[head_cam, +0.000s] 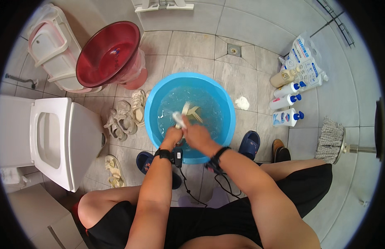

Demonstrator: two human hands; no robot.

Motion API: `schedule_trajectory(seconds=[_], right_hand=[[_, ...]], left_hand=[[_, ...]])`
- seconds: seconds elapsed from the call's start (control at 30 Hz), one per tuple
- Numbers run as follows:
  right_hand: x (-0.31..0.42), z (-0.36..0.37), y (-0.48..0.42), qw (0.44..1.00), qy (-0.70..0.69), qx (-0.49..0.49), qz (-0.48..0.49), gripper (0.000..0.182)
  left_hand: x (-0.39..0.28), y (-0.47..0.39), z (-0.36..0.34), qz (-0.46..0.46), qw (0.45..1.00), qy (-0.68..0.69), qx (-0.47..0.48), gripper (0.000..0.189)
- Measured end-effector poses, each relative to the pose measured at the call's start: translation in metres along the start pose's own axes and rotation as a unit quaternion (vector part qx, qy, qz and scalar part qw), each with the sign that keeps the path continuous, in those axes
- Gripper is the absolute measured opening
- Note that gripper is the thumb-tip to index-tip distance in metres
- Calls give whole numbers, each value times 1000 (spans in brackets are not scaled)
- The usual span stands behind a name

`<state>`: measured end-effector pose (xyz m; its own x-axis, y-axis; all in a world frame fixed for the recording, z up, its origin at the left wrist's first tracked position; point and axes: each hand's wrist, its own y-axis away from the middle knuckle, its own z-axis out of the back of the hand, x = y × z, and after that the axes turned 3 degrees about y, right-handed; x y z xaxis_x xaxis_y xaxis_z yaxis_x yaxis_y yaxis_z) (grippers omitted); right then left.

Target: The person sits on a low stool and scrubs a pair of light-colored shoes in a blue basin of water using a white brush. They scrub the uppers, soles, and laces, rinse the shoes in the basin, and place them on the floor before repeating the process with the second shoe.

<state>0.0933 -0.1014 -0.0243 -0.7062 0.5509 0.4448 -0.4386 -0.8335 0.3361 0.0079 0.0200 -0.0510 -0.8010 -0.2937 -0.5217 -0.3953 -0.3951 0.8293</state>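
Note:
A round blue plastic basin (190, 76) holds cloudy, sudsy water and stands on the floor between my feet. Over its lower part, my right hand (198, 137) is closed on a blurred whitish brush (178, 119). Just left of it and touching or nearly touching, my left hand (173, 137) grips a pale item that is mostly hidden by the fingers; it may be a sandal. Cream-coloured straps (194, 112) show in the water beyond the hands. Both wrists wear black bands with cables.
Several shoes (127, 116) and a cream sandal (114, 171) lie left of the basin, near a white toilet (52, 137). A red basin (108, 54) leans behind them. White powder (242, 103) lies on the right tiles; pump bottles (284, 101) and a mop (331, 140) stand farther right.

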Motion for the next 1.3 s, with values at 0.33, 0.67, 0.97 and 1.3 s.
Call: schedule_trajectory(seconds=[0.33, 0.67, 0.97, 1.3], right_hand=[[-13, 10, -17, 999, 16, -36, -36, 60], [-47, 19, -44, 995, 47, -57, -72, 60], [-44, 14, -45, 994, 37, -64, -84, 59], [-50, -2, -13, 989, -102, -58, -86, 62]], left_hand=[[36, -36, -8, -159, 961, -149, -169, 42], [19, -33, -4, -161, 956, -194, -148, 35], [30, -46, -12, -143, 912, -332, -195, 27], [-10, -64, -41, -252, 880, -360, -181, 23]])
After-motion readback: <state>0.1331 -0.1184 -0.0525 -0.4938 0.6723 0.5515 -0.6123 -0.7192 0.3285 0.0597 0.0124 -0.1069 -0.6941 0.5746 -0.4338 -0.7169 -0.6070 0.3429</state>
